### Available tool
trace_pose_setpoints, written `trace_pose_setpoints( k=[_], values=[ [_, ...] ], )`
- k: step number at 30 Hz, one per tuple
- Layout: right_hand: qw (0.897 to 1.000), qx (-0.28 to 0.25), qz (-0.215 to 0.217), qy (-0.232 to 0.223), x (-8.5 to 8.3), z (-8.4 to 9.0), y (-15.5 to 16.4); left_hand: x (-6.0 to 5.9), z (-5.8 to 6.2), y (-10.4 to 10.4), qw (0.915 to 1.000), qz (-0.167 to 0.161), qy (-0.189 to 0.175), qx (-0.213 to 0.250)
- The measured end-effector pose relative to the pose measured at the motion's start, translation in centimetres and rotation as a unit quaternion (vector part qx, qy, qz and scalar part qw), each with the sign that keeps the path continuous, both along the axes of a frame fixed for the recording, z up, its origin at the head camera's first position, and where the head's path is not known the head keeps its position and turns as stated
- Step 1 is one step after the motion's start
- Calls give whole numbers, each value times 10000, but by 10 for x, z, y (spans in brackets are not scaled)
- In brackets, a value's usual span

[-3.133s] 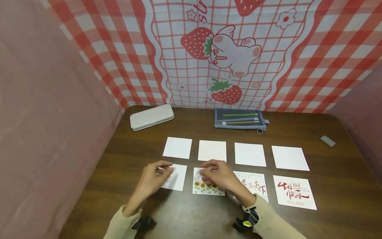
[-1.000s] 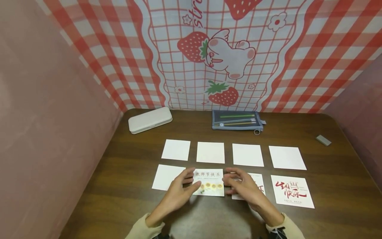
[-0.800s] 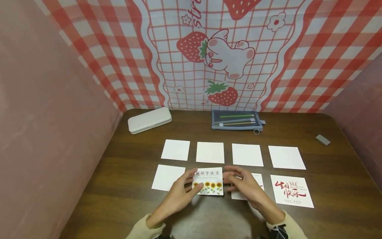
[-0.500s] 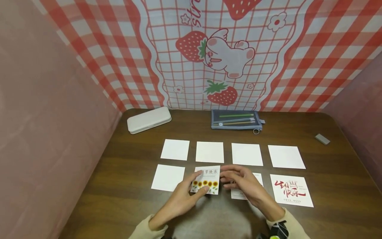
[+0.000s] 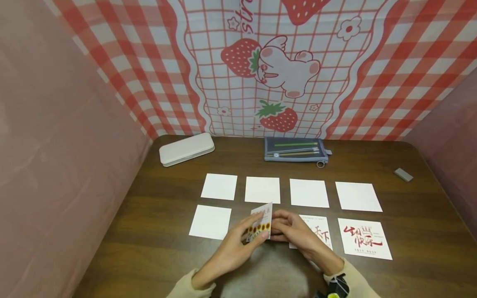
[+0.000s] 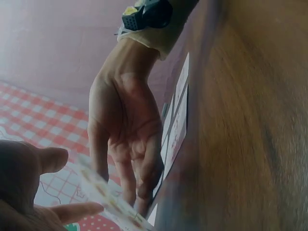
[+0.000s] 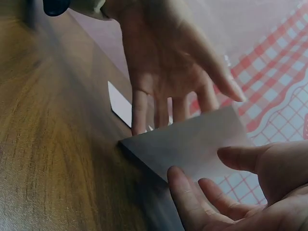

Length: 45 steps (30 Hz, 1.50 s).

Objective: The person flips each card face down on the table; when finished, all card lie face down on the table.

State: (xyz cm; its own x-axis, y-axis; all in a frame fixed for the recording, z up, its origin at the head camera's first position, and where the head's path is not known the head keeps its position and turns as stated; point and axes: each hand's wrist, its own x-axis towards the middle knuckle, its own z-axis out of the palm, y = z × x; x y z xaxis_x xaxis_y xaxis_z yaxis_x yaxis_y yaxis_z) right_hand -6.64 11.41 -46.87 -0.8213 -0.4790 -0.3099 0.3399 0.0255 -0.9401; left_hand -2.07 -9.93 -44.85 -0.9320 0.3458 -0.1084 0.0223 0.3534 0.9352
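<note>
A greeting card (image 5: pixel 265 215) with sunflowers and red writing stands tilted between my two hands, its right edge raised. My left hand (image 5: pixel 238 240) is at its printed face, with the thumb low near the right corner and a finger near the top. My right hand (image 5: pixel 296 231) has its fingertips at the card's right edge and blank back. In the right wrist view the blank back of the card (image 7: pixel 192 139) faces my right thumb (image 7: pixel 240 158), and the left fingers pass behind it. The left wrist view shows the right fingers (image 6: pixel 129 185) relaxed beyond the card.
Several blank white cards (image 5: pixel 262 190) form a row behind, with another (image 5: pixel 210 221) at front left. Two printed cards, one partly covered by my right hand (image 5: pixel 318 227) and one with red writing (image 5: pixel 365 238), lie right. A white case (image 5: pixel 186 150), pencil pouch (image 5: pixel 296 150) and eraser (image 5: pixel 403 174) lie farther back.
Both hands have come together at the sunflower card from positions over the front row. The card, flat at first, has tilted up with its right edge rising as the right hand moved left.
</note>
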Motion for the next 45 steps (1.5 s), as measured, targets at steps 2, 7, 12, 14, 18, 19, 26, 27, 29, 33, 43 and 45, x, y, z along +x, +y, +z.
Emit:
trace_pose_setpoints(
  k=[2, 7, 12, 14, 18, 19, 26, 27, 29, 33, 43, 45],
  values=[
    [10000, 11, 44, -1, 0, -1, -2, 0, 0, 1, 9997, -78, -78, 196],
    [9998, 167, -62, -29, 0, -1, -5, 0, 0, 1, 9981, -128, -17, 605],
    [9987, 409, -280, -106, -1, 2, -8, -2, 2, -2, 9920, -64, 39, 1262],
    [9981, 495, -371, -67, -2, 2, -9, -3, 2, -3, 9876, -30, 82, 1567],
    [9946, 760, -673, 215, -2, 4, -9, -4, 2, -5, 9785, 148, 148, 2054],
    [9928, 874, -750, 318, -3, 4, -8, -5, 2, -6, 9769, 212, 190, 2117],
    [9811, 1322, -1114, 869, -6, 7, -2, -11, 0, -12, 9717, 635, 363, 2244],
    [9810, 1306, -1143, 868, -6, 7, -1, -12, 0, -13, 9722, 703, 332, 2207],
    [9817, 1229, -1169, 871, -7, 7, 1, -14, 0, -15, 9734, 833, 241, 2122],
    [9828, 1045, -1212, 920, -7, 5, 5, -18, 0, -20, 9759, 1092, 16, 1888],
    [9850, 824, -1280, 817, -4, -2, 6, -26, -7, -29, 9821, 1703, 231, 773],
    [9850, 821, -1291, 794, -3, -4, 6, -27, -8, -30, 9834, 1696, 324, 551]
  ],
)
